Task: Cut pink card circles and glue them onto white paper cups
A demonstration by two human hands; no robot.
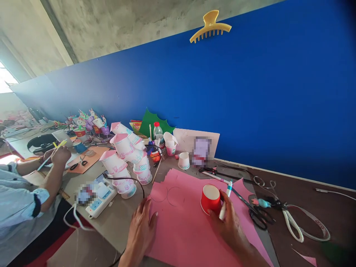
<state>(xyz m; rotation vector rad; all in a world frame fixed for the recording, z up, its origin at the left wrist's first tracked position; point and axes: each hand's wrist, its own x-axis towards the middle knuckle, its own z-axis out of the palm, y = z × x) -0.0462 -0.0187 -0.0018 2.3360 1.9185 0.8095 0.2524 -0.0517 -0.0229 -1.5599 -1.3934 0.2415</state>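
Pink paper sheets [178,230] lie stacked on the table in front of me. Two pencil-like circle outlines, touching or overlapping, show near the top left of the upper sheet. My left hand [141,224] rests on the sheet's left edge, thumb apart from the fingers, holding nothing. My right hand [229,224] grips a red paper cup [210,199] standing upside down on the pink sheet. A white marker [223,210] with a teal end is tucked in the same hand, pointing up past the cup. Some right-hand fingertips are hidden behind the cup.
Stacked white paper cups [119,163] and a power strip [101,198] stand left. One white cup [184,161] sits behind the paper. Scissors [257,215] and cords lie right. A blue partition [264,104] runs behind. At far left, a co-worker's hands [59,154] hold a stick.
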